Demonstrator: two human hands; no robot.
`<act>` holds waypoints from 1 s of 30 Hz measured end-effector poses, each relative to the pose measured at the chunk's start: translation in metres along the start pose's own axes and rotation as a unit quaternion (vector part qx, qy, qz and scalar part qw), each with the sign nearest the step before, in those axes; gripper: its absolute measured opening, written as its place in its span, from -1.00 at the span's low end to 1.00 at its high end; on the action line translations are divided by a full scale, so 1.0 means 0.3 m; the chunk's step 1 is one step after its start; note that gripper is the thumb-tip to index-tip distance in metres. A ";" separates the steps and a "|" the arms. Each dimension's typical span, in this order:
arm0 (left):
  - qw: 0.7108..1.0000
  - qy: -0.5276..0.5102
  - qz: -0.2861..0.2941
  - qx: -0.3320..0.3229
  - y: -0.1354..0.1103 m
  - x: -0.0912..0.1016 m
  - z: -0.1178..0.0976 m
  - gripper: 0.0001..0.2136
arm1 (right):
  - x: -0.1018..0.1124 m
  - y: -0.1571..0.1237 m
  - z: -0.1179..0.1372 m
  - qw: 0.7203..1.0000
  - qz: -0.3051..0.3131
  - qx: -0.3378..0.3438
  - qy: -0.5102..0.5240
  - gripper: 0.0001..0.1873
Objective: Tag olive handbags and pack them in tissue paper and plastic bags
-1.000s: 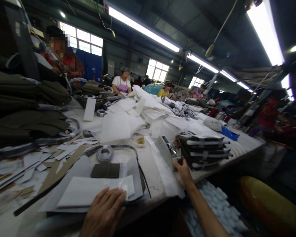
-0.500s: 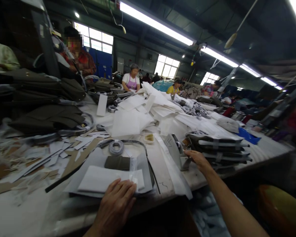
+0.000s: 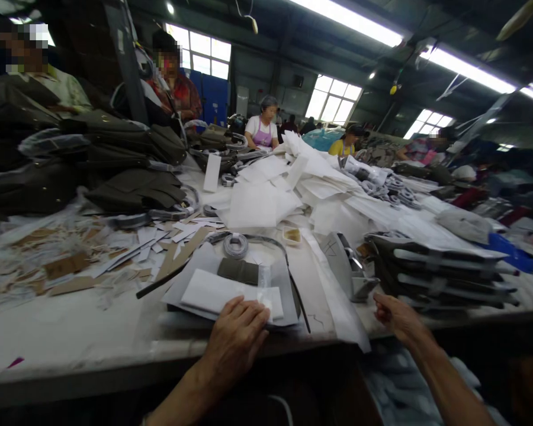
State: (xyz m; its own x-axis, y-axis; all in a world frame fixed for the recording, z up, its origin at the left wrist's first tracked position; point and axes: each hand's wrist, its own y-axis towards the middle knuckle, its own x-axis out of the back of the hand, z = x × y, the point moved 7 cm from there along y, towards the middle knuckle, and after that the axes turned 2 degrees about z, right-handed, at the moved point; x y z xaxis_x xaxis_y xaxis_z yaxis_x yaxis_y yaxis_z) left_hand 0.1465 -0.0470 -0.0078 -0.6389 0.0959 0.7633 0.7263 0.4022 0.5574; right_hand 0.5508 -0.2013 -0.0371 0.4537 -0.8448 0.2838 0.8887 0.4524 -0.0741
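One left hand (image 3: 238, 331) flat on white sheet (image 3: 206, 291), right hand (image 3: 398, 316) pinched near tape dispenser (image 3: 343, 269)

The right hand (image 3: 397, 316) has drawn back from the tape dispenser (image 3: 347, 266) toward the table's front edge (image 3: 115, 355). The view has swung left, revealing a small purple scrap (image 3: 15, 362).

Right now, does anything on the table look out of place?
Yes: a magenta scrap lies alone near the front edge of the table, far left, unlike the white and brown offcuts. A white sheet also overhangs, right of the left hand.
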 end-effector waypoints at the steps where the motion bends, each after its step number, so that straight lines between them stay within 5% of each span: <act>1: 1.000 -0.002 0.005 0.005 -0.001 -0.002 0.001 -0.71 | 0.007 -0.010 -0.026 1.000 -0.003 -0.015 -0.015 -0.68; 5: 1.000 -0.008 0.016 0.020 -0.003 -0.015 0.008 -0.71 | -0.023 -0.067 0.031 0.997 0.037 0.006 -0.060 -0.63; 8: 0.999 -0.005 0.026 0.026 -0.004 -0.025 0.012 -0.72 | -0.224 -0.197 0.247 0.956 0.247 0.106 -0.115 -0.65; 12: 0.999 0.010 0.023 0.020 -0.001 -0.018 0.006 -0.72 | -0.582 -0.454 0.473 0.799 0.554 0.118 -0.201 -0.79; 15: 1.000 0.019 0.011 0.014 0.002 -0.008 0.000 -0.74 | -0.783 -0.562 0.530 0.676 0.650 0.158 -0.308 -0.87; 20: 1.000 0.011 0.000 0.008 0.002 -0.012 0.003 -0.78 | -0.985 -0.585 0.501 0.503 0.632 0.269 -0.525 -0.88; 24: 1.000 0.009 -0.023 0.010 -0.004 -0.018 0.012 -0.78 | -1.080 -0.596 0.487 0.406 0.578 0.319 -0.632 -0.88; 28: 0.999 0.017 -0.046 -0.003 -0.007 -0.020 0.010 -0.78 | -1.140 -0.574 0.468 0.365 0.526 0.382 -0.667 -0.68; 30: 0.999 0.017 -0.048 -0.003 -0.007 -0.022 0.011 -0.79 | -1.157 -0.542 0.488 0.381 0.474 0.460 -0.647 -0.58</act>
State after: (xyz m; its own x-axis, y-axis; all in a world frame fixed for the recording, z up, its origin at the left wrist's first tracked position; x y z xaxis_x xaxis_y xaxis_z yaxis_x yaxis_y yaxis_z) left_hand 0.1482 -0.0454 -0.0151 -0.6967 0.0253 0.7169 0.6637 0.4020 0.6308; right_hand 0.2392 0.0601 0.0164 -0.3997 0.4020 0.8238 -0.3031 0.7902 -0.5327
